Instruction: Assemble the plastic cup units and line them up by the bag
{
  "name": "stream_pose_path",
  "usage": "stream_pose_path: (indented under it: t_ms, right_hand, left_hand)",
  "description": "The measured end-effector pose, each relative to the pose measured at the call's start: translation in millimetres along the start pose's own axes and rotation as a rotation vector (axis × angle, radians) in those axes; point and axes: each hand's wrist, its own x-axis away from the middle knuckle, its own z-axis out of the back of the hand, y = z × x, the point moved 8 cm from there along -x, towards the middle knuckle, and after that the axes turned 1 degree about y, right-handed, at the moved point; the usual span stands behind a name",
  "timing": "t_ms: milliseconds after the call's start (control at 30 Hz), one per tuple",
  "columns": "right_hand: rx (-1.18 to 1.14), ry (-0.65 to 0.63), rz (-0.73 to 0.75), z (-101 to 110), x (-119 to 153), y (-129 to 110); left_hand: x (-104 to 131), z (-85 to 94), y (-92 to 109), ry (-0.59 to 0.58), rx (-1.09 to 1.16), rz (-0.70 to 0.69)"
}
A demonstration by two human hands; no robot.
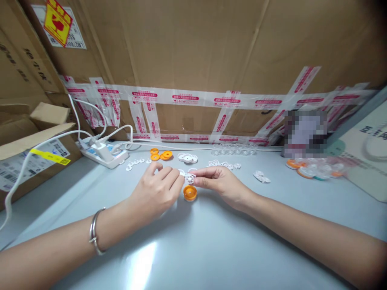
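Note:
Near the middle of the table, my right hand pinches a small white openwork part between thumb and fingers. My left hand, wearing a silver bracelet on the wrist, is closed at the left side of that part; its fingertips are hidden behind the hand, and what they grip cannot be made out. Just below the white part, a round orange cup rests on the table. Behind the hands lie orange rings, white round discs and small white pieces.
Clear round caps line the back, with white openwork pieces before them. Another white piece and assembled coloured rounds lie right. A power strip with cables is at left, beside an open carton. A large cardboard box stands behind.

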Motion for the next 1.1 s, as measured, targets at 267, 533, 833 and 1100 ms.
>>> stream_pose_path:
  t_ms: [267,533,833,1100]
  right_hand:
    - [0.046,0.008,-0.02,1,0,3]
    - [0.068,0.065,-0.029,0,1,5]
    - [0.076,0.113,0.043,-2,7,1]
    - [0.141,0.148,0.098,2,8,-6]
  left_hand:
    - [0,0.3,1,-0.003,0.011,-0.01]
    - [-1,2.2,5,0.007,0.026,-0.017]
    - [-2,6.1,5,0.02,0.077,-0.012]
    - [1,-7.1,-8,-0.017,0.313,0.125]
